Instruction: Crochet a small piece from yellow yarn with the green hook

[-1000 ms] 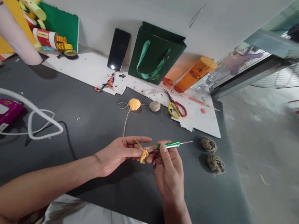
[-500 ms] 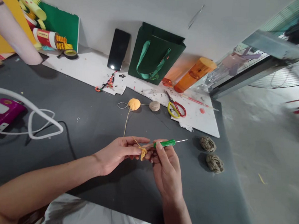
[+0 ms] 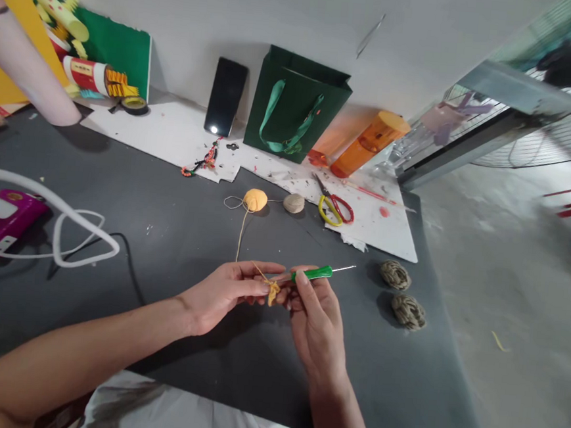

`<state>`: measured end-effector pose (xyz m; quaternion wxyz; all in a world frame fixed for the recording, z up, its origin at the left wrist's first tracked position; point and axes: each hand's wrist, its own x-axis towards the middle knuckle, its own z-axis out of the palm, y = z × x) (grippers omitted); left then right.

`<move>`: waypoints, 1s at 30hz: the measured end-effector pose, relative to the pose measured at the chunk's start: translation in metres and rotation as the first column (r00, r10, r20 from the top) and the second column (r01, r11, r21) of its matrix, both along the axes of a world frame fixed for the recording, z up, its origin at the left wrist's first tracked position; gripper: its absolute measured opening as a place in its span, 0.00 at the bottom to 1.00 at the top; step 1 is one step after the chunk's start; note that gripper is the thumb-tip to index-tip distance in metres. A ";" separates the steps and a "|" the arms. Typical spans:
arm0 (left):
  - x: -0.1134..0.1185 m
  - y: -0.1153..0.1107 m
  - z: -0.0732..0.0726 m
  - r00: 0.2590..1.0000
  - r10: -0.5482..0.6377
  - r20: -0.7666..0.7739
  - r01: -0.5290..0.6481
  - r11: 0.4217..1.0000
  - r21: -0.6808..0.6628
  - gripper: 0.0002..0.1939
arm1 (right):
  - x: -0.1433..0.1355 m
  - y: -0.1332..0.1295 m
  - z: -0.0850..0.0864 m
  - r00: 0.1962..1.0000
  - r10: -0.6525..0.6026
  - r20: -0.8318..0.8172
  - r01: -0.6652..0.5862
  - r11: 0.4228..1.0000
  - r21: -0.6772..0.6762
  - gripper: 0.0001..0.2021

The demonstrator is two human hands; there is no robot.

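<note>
My left hand (image 3: 222,295) pinches a small yellow crochet piece (image 3: 273,293) between thumb and fingers. In my right hand (image 3: 319,315) is a crochet hook with a green handle (image 3: 313,273), held between thumb and fingers. One thin metal end of it points right, past the hand; the other end reaches left to the yellow piece. A strand of yellow yarn (image 3: 241,233) runs from the yellow yarn ball (image 3: 255,200) on the table to my left hand. Beside that ball lies a small beige yarn ball (image 3: 294,203).
Red-and-yellow-handled scissors (image 3: 335,208) lie on a white board (image 3: 388,229). Two grey-green yarn bundles (image 3: 402,296) sit near the table's right edge. Behind stand a phone (image 3: 226,97), a green paper bag (image 3: 296,106) and an orange bottle (image 3: 370,145). A white tube (image 3: 68,207) curves at left.
The camera view has shifted very slightly. Both hands, the crochet hook and the yellow crochet piece keep nearly the same positions.
</note>
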<state>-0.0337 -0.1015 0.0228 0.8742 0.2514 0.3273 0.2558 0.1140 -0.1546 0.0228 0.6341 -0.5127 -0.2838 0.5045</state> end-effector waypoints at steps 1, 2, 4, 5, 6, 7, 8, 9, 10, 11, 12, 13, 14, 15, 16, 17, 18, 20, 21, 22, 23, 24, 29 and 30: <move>0.000 0.000 0.000 1.000 0.000 0.000 0.000 1.000 0.001 0.16 | 0.000 0.000 0.000 1.000 -0.005 -0.002 0.005 1.000 -0.002 0.16; 0.000 0.000 0.001 1.000 -0.001 0.000 0.001 1.000 0.003 0.16 | 0.000 0.000 0.000 1.000 -0.009 -0.003 0.009 1.000 -0.004 0.16; 0.000 0.000 0.001 1.000 -0.003 -0.002 0.003 1.000 0.004 0.16 | 0.000 0.000 -0.001 1.000 -0.011 -0.004 0.011 1.000 -0.005 0.16; 0.000 0.000 0.000 1.000 -0.004 -0.004 0.004 1.000 0.004 0.16 | 0.000 0.000 -0.001 1.000 -0.010 -0.003 0.010 1.000 -0.006 0.16; 0.000 0.000 0.000 1.000 -0.005 -0.006 0.005 1.000 0.004 0.16 | 0.000 0.000 -0.001 1.000 -0.007 -0.002 0.007 1.000 -0.006 0.16; -0.001 0.000 0.000 1.000 -0.005 -0.009 0.005 1.000 0.005 0.16 | 0.000 0.000 -0.002 1.000 -0.006 0.000 0.006 1.000 -0.006 0.16; -0.001 0.000 -0.001 1.000 -0.005 -0.010 0.005 1.000 0.005 0.16 | 0.000 0.000 -0.002 1.000 -0.005 0.002 0.005 1.000 -0.007 0.16; -0.001 0.000 -0.001 1.000 -0.005 -0.011 0.005 1.000 0.005 0.16 | 0.000 0.000 -0.002 1.000 -0.006 0.005 0.006 1.000 -0.007 0.16; -0.001 0.000 -0.001 1.000 -0.005 -0.011 0.005 1.000 0.006 0.16 | 0.000 0.000 -0.001 1.000 -0.006 0.007 0.006 1.000 -0.010 0.16; -0.001 0.000 -0.002 1.000 -0.006 -0.011 0.006 1.000 0.005 0.16 | 0.000 0.000 -0.001 1.000 -0.006 0.007 0.007 1.000 -0.014 0.16; -0.001 0.000 -0.002 1.000 -0.008 -0.012 0.008 1.000 0.004 0.16 | 0.000 0.000 -0.001 1.000 -0.005 0.007 0.005 1.000 -0.020 0.16; -0.001 0.000 -0.002 1.000 -0.010 -0.013 0.010 1.000 0.002 0.16 | 0.000 0.000 0.000 1.000 -0.004 0.004 0.004 1.000 -0.025 0.17; -0.001 0.000 -0.002 1.000 -0.012 -0.015 0.012 1.000 0.001 0.17 | 0.000 0.000 0.000 1.000 0.000 0.001 0.001 1.000 -0.030 0.17; -0.001 0.000 -0.002 1.000 -0.014 -0.016 0.014 1.000 0.000 0.17 | 0.000 0.000 0.000 1.000 0.003 -0.002 -0.003 0.999 -0.033 0.16; -0.001 0.000 -0.002 1.000 -0.014 -0.017 0.014 1.000 0.000 0.17 | 0.000 -0.001 0.000 1.000 0.006 -0.004 -0.006 0.999 -0.033 0.16; -0.001 0.000 -0.002 1.000 -0.015 -0.019 0.015 1.000 0.001 0.17 | 0.001 -0.001 0.000 1.000 0.006 -0.004 -0.006 0.999 -0.032 0.16; -0.001 0.001 -0.002 1.000 -0.017 -0.019 0.017 1.000 0.003 0.18 | 0.001 -0.001 -0.001 1.000 0.005 -0.003 -0.005 1.000 -0.031 0.16; 0.000 0.001 -0.002 1.000 -0.017 -0.019 0.017 1.000 0.007 0.18 | 0.001 -0.001 -0.001 1.000 -0.002 -0.002 0.002 0.999 -0.032 0.16; 0.000 0.001 -0.002 1.000 -0.016 -0.019 0.016 1.000 0.006 0.18 | 0.001 -0.001 -0.001 1.000 -0.006 -0.006 0.006 0.999 -0.034 0.16; 0.000 0.001 -0.002 1.000 -0.016 -0.019 0.016 1.000 0.004 0.18 | 0.001 -0.001 -0.001 1.000 -0.010 -0.012 0.009 0.999 -0.035 0.16; 0.000 0.001 -0.002 1.000 -0.016 -0.021 0.016 1.000 0.001 0.18 | 0.001 -0.001 -0.001 1.000 -0.012 -0.018 0.011 0.999 -0.037 0.16; 0.000 0.001 -0.002 1.000 -0.016 -0.024 0.016 1.000 -0.001 0.18 | 0.001 -0.001 -0.001 1.000 -0.012 -0.023 0.011 0.999 -0.038 0.17; 0.000 0.001 -0.002 0.999 -0.020 -0.029 0.020 1.000 0.004 0.18 | 0.000 -0.001 -0.002 1.000 -0.007 0.003 0.007 1.000 -0.029 0.16; 0.000 0.001 -0.002 0.999 -0.022 -0.029 0.023 1.000 0.006 0.18 | 0.000 -0.001 -0.002 1.000 -0.005 0.012 0.005 1.000 -0.028 0.16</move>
